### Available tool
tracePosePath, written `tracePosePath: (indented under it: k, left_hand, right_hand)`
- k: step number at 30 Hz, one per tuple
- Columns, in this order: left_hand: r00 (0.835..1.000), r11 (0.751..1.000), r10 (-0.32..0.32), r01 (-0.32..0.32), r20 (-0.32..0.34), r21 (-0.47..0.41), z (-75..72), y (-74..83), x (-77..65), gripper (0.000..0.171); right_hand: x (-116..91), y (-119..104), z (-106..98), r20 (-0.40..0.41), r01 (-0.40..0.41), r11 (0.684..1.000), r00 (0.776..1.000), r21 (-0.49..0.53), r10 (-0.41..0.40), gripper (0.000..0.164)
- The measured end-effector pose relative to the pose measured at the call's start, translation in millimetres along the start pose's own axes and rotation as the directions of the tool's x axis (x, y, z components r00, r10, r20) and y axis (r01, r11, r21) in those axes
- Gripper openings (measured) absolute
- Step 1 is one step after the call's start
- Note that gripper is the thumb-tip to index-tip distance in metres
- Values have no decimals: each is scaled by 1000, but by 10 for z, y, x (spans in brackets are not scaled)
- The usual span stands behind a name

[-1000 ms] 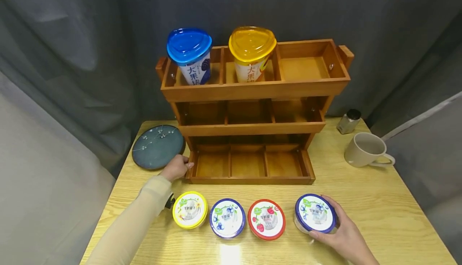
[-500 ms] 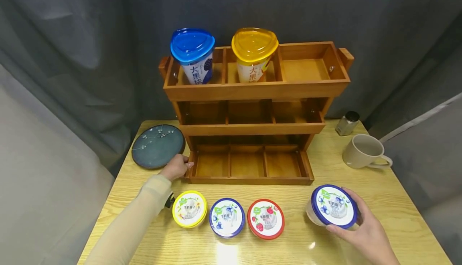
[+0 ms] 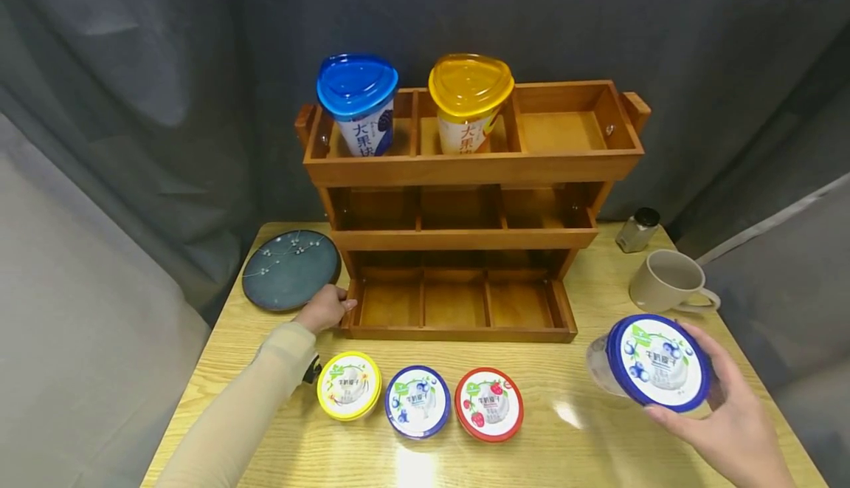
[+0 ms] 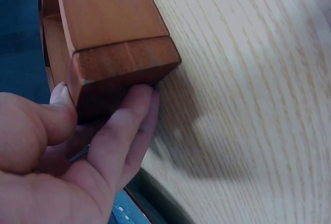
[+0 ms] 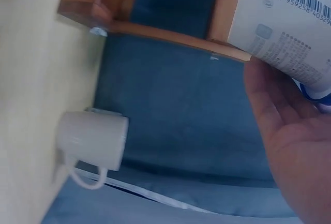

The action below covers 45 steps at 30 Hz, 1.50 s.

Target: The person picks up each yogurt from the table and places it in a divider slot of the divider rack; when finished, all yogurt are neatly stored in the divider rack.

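My right hand (image 3: 740, 414) holds a blue-lidded cup (image 3: 660, 362) with blueberries on its label, raised over the table's right side. Its lid is tipped toward the head camera, while the right wrist view shows the cup's printed wall (image 5: 289, 32) against my fingers. At the left front corner of a three-tier wooden rack (image 3: 465, 241), my left hand (image 3: 325, 307) grips the bottom tray's end. Thumb and fingers sit on either side of that wooden corner (image 4: 124, 61) in the left wrist view. Yellow-lidded (image 3: 348, 386), blue-lidded (image 3: 417, 402) and red-lidded (image 3: 489, 404) cups stand in a row before the rack.
Tall cups with a blue lid (image 3: 357, 86) and an orange-yellow lid (image 3: 471, 86) stand in the rack's top tier. A dark plate (image 3: 291, 270) lies left of the rack. To the right are a beige mug (image 3: 667, 281) and a small black-capped jar (image 3: 637, 229).
My right hand has lifted the blue-lidded cup off the table and moved it to the right, tilting its lid more toward the head camera. The left hand stays on the rack's corner.
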<state>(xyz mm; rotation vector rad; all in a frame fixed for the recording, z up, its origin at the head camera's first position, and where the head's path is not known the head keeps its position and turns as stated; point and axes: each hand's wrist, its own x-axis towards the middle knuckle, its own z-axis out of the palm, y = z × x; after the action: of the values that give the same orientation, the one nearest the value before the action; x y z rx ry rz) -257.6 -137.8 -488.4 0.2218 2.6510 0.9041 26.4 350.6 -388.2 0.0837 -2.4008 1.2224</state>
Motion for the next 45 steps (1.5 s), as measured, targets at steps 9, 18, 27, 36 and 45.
tracePosePath:
  k: [9, 18, 27, 36, 45]
  left_hand:
    - [999, 1000, 29, -29, -38, 5, -5, -25, -9, 26]
    - [1000, 1000, 10, -10, -21, -11, -13, -4, -19, 26]
    - [1000, 1000, 15, -15, -27, -14, -19, 0, -16, 23]
    - [999, 1000, 16, -16, -29, 6, -26, 12, -14, 27]
    - [998, 999, 46, -45, -40, 10, -3, -34, 12, 38]
  right_hand:
    - [351, -390, -270, -72, 125, 992, 989, -28, -127, 123]
    - [914, -805, -479, -142, 302, 938, 949, 169, -280, 106]
    - [1623, -1281, -548, -204, 394, 751, 919, 530, -338, 94]
    - [2221, -1612, -589, -149, 308, 918, 949, 251, -277, 81]
    - [2630, -1659, -531, 1, 62, 996, 998, -66, -62, 80]
